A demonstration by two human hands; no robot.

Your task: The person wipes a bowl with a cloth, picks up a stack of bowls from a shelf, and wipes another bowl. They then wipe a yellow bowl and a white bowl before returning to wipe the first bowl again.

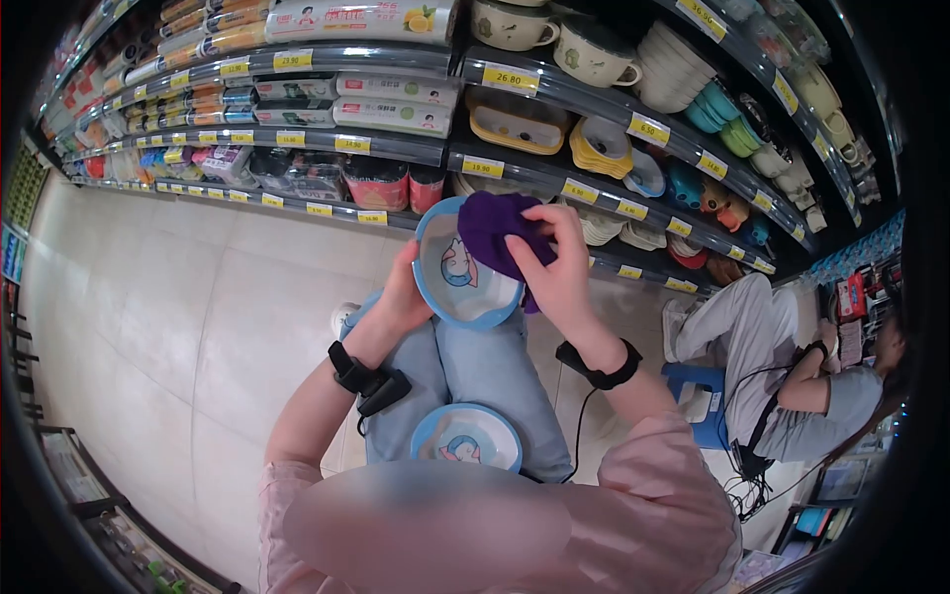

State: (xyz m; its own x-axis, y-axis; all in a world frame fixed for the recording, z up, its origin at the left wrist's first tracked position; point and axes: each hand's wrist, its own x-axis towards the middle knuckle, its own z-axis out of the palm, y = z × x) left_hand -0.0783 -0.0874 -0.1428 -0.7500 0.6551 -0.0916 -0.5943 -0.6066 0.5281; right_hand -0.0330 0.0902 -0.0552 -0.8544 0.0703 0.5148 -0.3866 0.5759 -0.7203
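A blue-rimmed bowl (447, 287) with a cartoon figure on its inside is tilted up above my knees. My left hand (406, 292) grips its left edge. In my right hand (556, 262) is a bunched purple cloth (493, 230), which lies against the upper right part of the bowl and hides that stretch of rim. A second blue-rimmed bowl (492, 424), with a similar figure, rests on my lap nearer my body.
Shelves (396, 146) of wrapped rolls, mugs, bowls and trays run across the front and right. At the right, another person (826, 406) sits on a blue stool (705, 433). Pale floor tiles (148, 327) lie at the left.
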